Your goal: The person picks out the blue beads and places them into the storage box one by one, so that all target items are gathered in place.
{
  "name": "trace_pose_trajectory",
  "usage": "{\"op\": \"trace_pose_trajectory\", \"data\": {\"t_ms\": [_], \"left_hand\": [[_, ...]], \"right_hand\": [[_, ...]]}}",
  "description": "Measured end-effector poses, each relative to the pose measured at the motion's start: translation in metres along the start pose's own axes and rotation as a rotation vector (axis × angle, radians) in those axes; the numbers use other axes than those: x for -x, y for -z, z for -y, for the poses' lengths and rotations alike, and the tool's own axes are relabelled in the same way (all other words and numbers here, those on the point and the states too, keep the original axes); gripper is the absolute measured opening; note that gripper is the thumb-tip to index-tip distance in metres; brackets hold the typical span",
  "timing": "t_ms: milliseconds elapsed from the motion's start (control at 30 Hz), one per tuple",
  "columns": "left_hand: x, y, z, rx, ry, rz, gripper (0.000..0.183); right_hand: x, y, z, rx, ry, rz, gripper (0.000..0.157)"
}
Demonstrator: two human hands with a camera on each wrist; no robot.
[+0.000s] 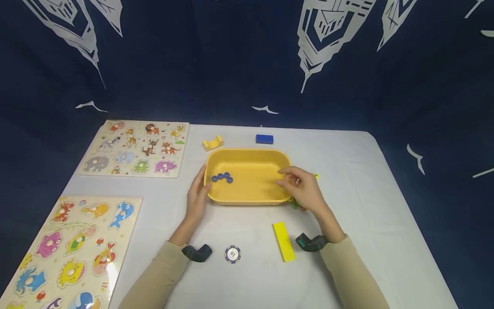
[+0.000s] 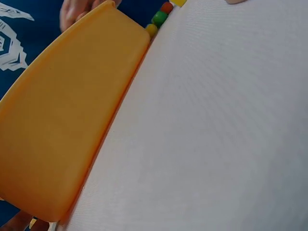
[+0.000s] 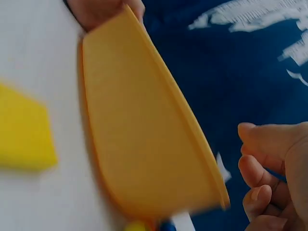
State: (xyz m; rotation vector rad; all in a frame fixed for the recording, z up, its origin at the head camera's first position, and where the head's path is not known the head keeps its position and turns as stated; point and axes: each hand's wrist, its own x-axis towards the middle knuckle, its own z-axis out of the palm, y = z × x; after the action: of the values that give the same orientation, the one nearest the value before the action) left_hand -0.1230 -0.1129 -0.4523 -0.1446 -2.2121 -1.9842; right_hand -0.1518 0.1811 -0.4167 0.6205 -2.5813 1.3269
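Note:
A shallow yellow plastic tray (image 1: 254,189) stands on the white tabletop. At its left end my left hand (image 1: 197,201) grips the wall, thumb over the rim and fingers along the outside. Several small blue beads (image 1: 220,176) lie inside, toward that end. My right hand (image 1: 305,189) is over the tray's right rim, its fingers loosely bent and nothing visible between thumb and fingertips. Partly hidden under this hand are green and yellow beads (image 1: 295,205) beside the tray. The left wrist view shows red, green and yellow beads (image 2: 159,19) in a row by the tray's corner.
Nearer me lie a yellow block (image 1: 284,241) and a poker chip (image 1: 233,254). Behind the tray are a blue block (image 1: 264,139) and a curved yellow block (image 1: 213,143). Two picture puzzle boards, one with land animals (image 1: 133,150) and one with sea creatures (image 1: 73,249), occupy the left side.

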Motion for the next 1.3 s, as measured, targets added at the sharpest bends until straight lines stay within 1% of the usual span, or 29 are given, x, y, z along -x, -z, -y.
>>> {"op": "trace_pose_trajectory", "data": {"t_ms": [133,233,300,367,433,500,567,667,767,900,1033,1100,1300], "left_hand": [[0.0,0.0,-0.002,0.003,-0.003,-0.005,0.051],[0.001,0.0,-0.003,0.007,-0.001,-0.008,0.051],[0.001,-0.001,-0.003,0.006,-0.003,-0.006,0.051],[0.001,-0.001,-0.003,0.007,-0.001,-0.008,0.051],[0.001,-0.001,-0.003,0.011,-0.001,-0.011,0.052],[0.001,-0.001,-0.003,0.016,0.002,-0.013,0.052],[0.001,-0.001,-0.002,0.015,0.011,-0.012,0.052],[0.002,-0.001,-0.002,0.008,0.018,-0.014,0.052],[0.001,-0.001,-0.002,0.003,0.019,-0.011,0.052],[0.001,-0.001,-0.003,0.002,0.012,-0.014,0.051],[0.001,-0.001,-0.003,0.007,0.002,-0.017,0.051],[0.001,-0.001,-0.002,0.01,-0.004,-0.013,0.051],[0.001,-0.001,-0.002,0.011,-0.012,-0.01,0.051]], "right_hand": [[0.03,0.026,-0.022,-0.021,-0.031,-0.093,0.028],[0.046,0.037,-0.041,-0.02,-0.065,-0.136,0.029],[0.054,0.042,-0.051,-0.026,-0.094,-0.133,0.028],[0.058,0.045,-0.06,-0.048,-0.129,-0.103,0.028],[0.061,0.045,-0.066,-0.085,-0.166,-0.058,0.028],[0.063,0.045,-0.065,-0.102,-0.192,-0.018,0.029],[0.065,0.044,-0.067,-0.103,-0.212,0.003,0.03],[0.067,0.042,-0.072,-0.037,-0.243,0.012,0.031],[0.069,0.038,-0.085,0.02,-0.272,0.01,0.031],[0.069,0.036,-0.085,0.062,-0.25,0.015,0.028],[0.069,0.035,-0.083,0.095,-0.206,0.008,0.019],[0.069,0.035,-0.083,0.113,-0.197,-0.004,0.015],[0.069,0.032,-0.082,0.151,-0.189,-0.017,0.015]]}}
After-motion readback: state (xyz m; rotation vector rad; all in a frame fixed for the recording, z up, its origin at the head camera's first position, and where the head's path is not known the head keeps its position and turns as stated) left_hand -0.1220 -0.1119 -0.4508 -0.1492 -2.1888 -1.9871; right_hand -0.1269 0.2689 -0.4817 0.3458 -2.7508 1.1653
